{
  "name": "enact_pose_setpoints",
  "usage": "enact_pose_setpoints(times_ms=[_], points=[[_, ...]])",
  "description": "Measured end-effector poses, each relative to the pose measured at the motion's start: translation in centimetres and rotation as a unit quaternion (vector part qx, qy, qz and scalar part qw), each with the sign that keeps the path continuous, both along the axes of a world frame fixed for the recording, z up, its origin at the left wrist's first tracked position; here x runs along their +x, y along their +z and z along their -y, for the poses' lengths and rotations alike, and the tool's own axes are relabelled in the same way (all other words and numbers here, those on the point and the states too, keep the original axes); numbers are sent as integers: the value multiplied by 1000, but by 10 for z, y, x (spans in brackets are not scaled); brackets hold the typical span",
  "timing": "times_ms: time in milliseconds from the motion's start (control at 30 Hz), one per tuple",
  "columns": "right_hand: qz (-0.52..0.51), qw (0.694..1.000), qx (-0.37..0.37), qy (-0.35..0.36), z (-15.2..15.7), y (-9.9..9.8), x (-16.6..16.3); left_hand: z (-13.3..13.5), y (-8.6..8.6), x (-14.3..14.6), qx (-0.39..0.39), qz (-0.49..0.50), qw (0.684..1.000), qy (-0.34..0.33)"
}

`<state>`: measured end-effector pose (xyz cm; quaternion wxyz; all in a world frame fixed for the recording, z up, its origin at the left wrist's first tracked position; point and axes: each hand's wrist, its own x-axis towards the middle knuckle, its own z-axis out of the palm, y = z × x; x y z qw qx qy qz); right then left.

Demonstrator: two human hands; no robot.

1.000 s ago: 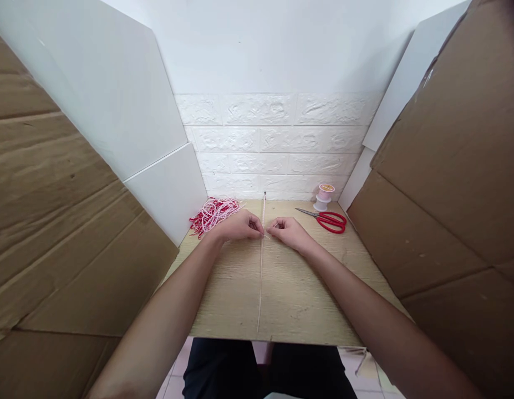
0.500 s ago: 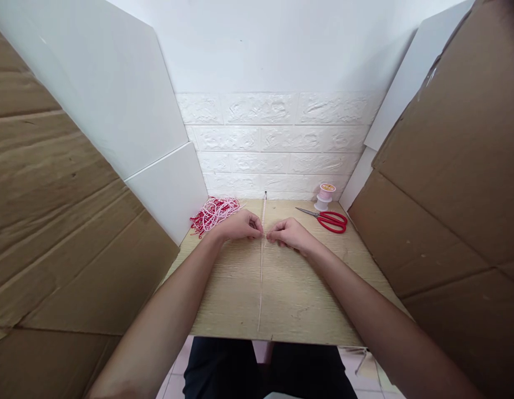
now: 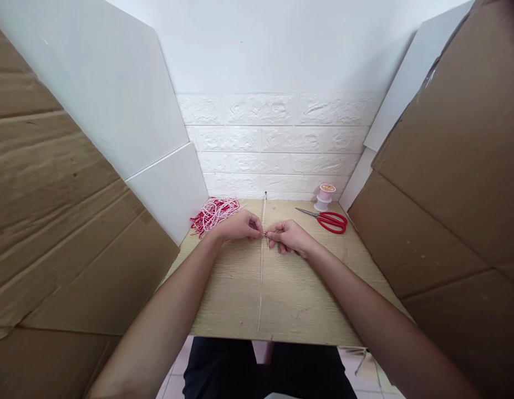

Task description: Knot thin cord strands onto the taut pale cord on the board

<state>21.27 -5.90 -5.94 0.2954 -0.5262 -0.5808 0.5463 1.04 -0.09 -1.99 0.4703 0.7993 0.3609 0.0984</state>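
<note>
A thin pale cord (image 3: pixel 261 282) runs down the middle of the wooden board, from a small dark pin (image 3: pixel 265 193) at the back almost to the front edge. Its far stretch looks thicker, like a braid. My left hand (image 3: pixel 245 226) pinches thread at the cord from the left, fingers closed. From the right, my right hand (image 3: pixel 288 235) pinches a fine thread, whose short end hangs below its fingertips. The fingertips of both hands nearly meet over the cord. How the thread passes between them is too small to make out.
A tangled heap of red and pale pink cords (image 3: pixel 215 215) lies behind my left wrist. Red-handled scissors (image 3: pixel 331 221) and a spool of pink thread (image 3: pixel 324 197) are at the back right. Cardboard panels (image 3: pixel 443 221) flank the wooden board (image 3: pixel 306 299); a white brick-patterned wall (image 3: pixel 281 138) stands behind.
My right hand has shifted and turned slightly at the cord, its lower fingers now spread a little more. The thread end shows more clearly beneath its fingertips. My left hand stays in place.
</note>
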Motion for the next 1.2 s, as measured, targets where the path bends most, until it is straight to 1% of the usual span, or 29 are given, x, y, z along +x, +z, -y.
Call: enact_pose_setpoints(times_ms=[133, 367, 533, 767, 900, 1033, 1200], points=[[7, 1000, 5, 13, -1, -2, 1, -1, 0, 0, 1, 0, 1000, -2], [8, 1000, 5, 7, -2, -2, 0, -2, 0, -1, 9, -8, 1000, -7], [9, 1000, 3, -5, 0, 2, -3, -2, 0, -1, -1, -5, 1000, -5], [-41, 999, -7, -32, 4, 7, -12, -2, -3, -3, -32, 21, 999, 6], [-58, 997, -10, -45, 4, 7, -14, -4, -5, -4, -80, 45, 996, 6], [-68, 997, -9, -45, 4, 6, -14, -5, -7, -3, -145, 76, 986, 33], [-81, 995, -14, -48, 5, 6, -14, -5, -8, 0, -183, 102, 977, 42]])
